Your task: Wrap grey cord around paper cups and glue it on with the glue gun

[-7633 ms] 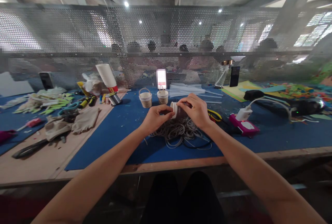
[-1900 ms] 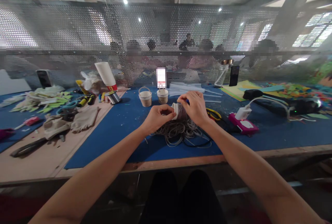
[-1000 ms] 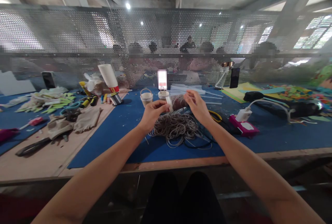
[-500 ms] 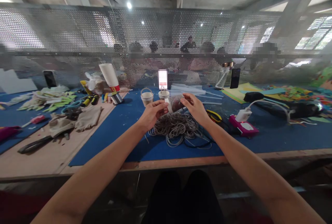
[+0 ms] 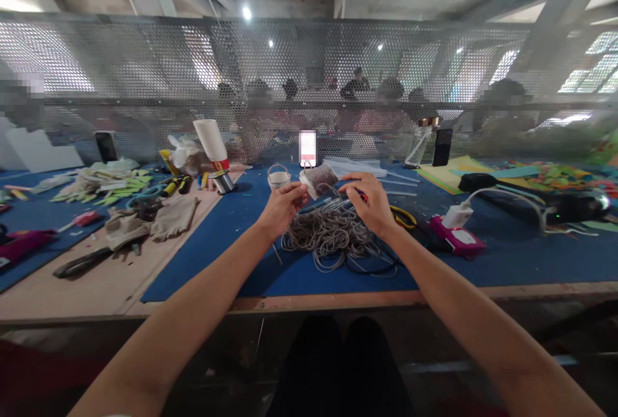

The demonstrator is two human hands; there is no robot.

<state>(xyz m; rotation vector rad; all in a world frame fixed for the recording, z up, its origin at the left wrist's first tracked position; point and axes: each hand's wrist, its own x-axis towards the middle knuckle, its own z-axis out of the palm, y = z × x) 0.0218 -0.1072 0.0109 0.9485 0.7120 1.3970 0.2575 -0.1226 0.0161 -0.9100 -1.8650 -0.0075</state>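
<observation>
My left hand pinches the rim end of a small paper cup wound with grey cord. The cup is tipped on its side above the blue table mat. Just right of it is my right hand, fingers bent and pinched together around a thin strand of the grey cord, as far as I can make out. Below both hands lies a loose, tangled heap of grey cord. A small white bucket with a handle stands behind my left hand.
A phone with a lit screen stands at the back. Stacked paper cups lean at left, near gloves and scissors. At right are yellow-handled pliers, a magenta box with a white charger and a glass bottle.
The cup has turned so that more of its corded side shows. My right hand has moved slightly right, away from the cup. The whole view has shifted a little.
</observation>
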